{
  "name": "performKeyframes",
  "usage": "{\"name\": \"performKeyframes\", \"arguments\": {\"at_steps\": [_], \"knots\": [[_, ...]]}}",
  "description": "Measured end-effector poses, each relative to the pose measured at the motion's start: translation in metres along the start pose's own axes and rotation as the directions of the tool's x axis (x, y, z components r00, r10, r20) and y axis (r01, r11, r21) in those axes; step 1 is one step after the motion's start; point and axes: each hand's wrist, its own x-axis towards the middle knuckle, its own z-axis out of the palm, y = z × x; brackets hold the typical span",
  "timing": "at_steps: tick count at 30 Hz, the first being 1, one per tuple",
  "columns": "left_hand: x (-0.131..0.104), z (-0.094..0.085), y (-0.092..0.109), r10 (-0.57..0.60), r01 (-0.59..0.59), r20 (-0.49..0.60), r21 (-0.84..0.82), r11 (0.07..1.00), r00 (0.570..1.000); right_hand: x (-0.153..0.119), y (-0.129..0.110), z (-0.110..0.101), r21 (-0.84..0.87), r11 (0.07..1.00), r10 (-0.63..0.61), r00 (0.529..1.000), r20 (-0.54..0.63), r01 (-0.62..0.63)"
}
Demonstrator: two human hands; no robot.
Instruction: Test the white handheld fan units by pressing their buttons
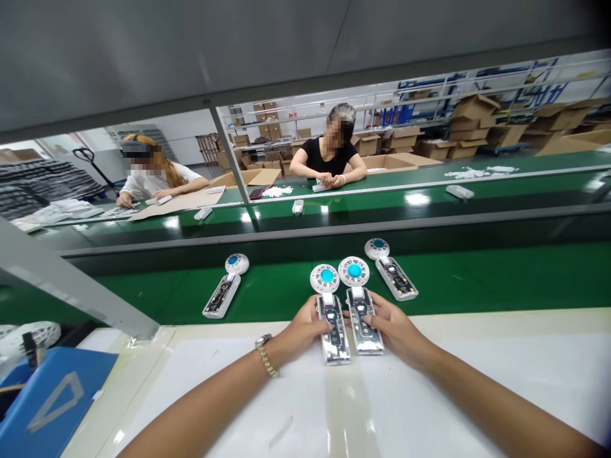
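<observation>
My left hand (305,327) is closed round a handheld fan (335,340) with a clear body and a round white head with a blue centre. A matching fan (367,340) is gripped by my right hand (394,324), right beside the first. Both thumbs rest on the fronts of the bodies, and small lights show there. The two fans are upright over the near edge of the green surface, heads pointing away from me. Two similar fans lie on the green surface, one to the left (223,296) and one to the right (397,278).
A white worktop (214,388) lies under my forearms. At the lower left is a blue bin (57,401) near a slanted post (71,280). Across the green belt (372,207), two people sit handling small white parts; cardboard boxes stand behind them.
</observation>
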Motion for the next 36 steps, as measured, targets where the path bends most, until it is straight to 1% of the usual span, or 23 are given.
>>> {"name": "performKeyframes", "arguments": {"at_steps": [4, 10, 14, 20, 26, 36], "knots": [[0.000, -0.001, -0.001, -0.002, 0.002, 0.010, 0.011, 1.000, 1.000, 0.001, 0.002, -0.001, -0.002, 1.000, -0.012, 1.000, -0.008, 0.012], [0.001, -0.006, -0.005, 0.015, -0.015, 0.050, 0.000, 1.000, 0.999, 0.000, 0.003, 0.000, 0.018, 0.999, -0.044, 0.999, 0.031, 0.043], [0.000, -0.007, -0.007, 0.037, -0.038, 0.051, 0.030, 0.999, 0.998, -0.002, 0.005, 0.000, 0.012, 0.998, -0.066, 0.995, 0.075, 0.065], [-0.001, -0.007, -0.006, 0.003, -0.005, 0.052, 0.049, 0.999, 0.999, -0.003, 0.007, -0.002, 0.004, 0.998, -0.060, 0.995, 0.086, 0.059], [0.000, -0.009, -0.006, 0.014, -0.018, 0.087, 0.052, 0.998, 0.996, -0.002, 0.009, -0.006, -0.005, 0.997, -0.079, 0.991, 0.106, 0.080], [-0.001, -0.011, -0.008, 0.037, -0.043, 0.082, 0.071, 0.997, 0.996, 0.000, 0.006, -0.005, -0.003, 0.998, -0.067, 0.988, 0.140, 0.068]]}}
